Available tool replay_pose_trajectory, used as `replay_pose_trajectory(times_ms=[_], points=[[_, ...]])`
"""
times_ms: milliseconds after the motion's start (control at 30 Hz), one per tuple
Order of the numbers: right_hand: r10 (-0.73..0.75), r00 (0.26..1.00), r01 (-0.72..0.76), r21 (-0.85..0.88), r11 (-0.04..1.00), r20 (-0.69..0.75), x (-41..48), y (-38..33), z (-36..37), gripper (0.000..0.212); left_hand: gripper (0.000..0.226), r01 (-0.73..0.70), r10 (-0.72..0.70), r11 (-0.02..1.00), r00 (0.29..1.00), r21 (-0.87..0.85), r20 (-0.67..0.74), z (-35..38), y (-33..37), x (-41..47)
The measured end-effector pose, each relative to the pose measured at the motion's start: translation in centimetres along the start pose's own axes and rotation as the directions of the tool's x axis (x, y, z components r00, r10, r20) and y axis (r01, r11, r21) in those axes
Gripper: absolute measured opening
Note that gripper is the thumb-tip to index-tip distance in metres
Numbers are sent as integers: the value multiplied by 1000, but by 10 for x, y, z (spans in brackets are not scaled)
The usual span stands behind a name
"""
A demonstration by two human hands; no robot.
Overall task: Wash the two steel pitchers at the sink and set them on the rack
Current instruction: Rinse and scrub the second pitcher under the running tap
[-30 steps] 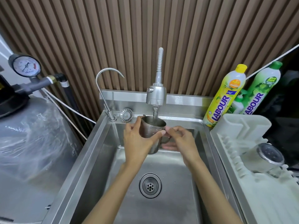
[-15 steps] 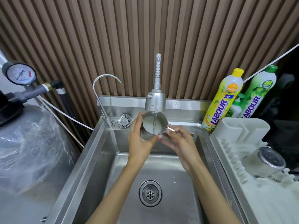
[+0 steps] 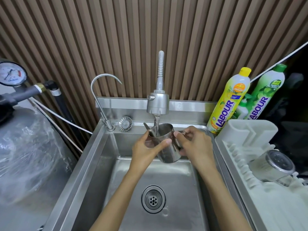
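A steel pitcher (image 3: 168, 147) is held over the steel sink (image 3: 100, 155), its mouth tilted away toward the back wall. Water runs from the faucet head (image 3: 158, 104) into its mouth. My left hand (image 3: 146, 147) wraps the pitcher's left side, thumb across its front. My right hand (image 3: 195, 144) grips its handle on the right. A second steel pitcher (image 3: 273, 165) lies on its side on the white dish rack (image 3: 246, 135) at the right, its base toward me.
A thin curved tap (image 3: 103, 90) and a round strainer (image 3: 125, 123) sit at the sink's back left. Two Labour detergent bottles (image 3: 230, 100) stand behind the rack. The drain (image 3: 153, 199) is mid-basin. A plastic-wrapped tank with a pressure gauge (image 3: 11, 74) fills the left.
The pitcher has come down a little from the faucet and tipped so its mouth faces away from me. Both hands stayed on it; water keeps running.
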State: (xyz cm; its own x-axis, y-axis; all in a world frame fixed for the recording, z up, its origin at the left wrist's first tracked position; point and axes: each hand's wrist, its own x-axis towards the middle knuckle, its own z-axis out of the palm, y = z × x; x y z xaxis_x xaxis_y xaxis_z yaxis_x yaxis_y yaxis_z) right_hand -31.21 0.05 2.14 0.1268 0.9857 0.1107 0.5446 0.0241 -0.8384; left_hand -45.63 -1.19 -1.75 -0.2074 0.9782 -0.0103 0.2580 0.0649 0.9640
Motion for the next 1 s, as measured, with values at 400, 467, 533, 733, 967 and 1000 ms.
replay_pose_trajectory(times_ms=[400, 467, 533, 733, 967, 1000], points=[[70, 910, -369, 723, 584, 408, -3, 17, 32, 17, 72, -314, 378, 911, 895, 269, -235, -10, 20, -4], [126, 914, -363, 640, 678, 386, -6, 12, 27, 19, 87, -185, 304, 907, 909, 379, -284, -10, 20, -7], [187, 924, -346, 517, 783, 335, -6, 7, 18, 21, 92, -77, 177, 936, 946, 343, -270, -7, 20, -11], [56, 997, -58, 44, 997, 45, -2, -5, 1, 27, 37, 31, -34, 995, 999, -98, -25, 3, 2, -8], [87, 969, -224, 668, 710, 232, 0, 5, 19, 22, 76, -253, 226, 949, 962, -186, -152, 3, 12, 3], [82, 954, -273, 721, 638, 288, -1, 8, 23, 22, 77, -320, 301, 943, 937, -91, -178, 0, 13, 4]])
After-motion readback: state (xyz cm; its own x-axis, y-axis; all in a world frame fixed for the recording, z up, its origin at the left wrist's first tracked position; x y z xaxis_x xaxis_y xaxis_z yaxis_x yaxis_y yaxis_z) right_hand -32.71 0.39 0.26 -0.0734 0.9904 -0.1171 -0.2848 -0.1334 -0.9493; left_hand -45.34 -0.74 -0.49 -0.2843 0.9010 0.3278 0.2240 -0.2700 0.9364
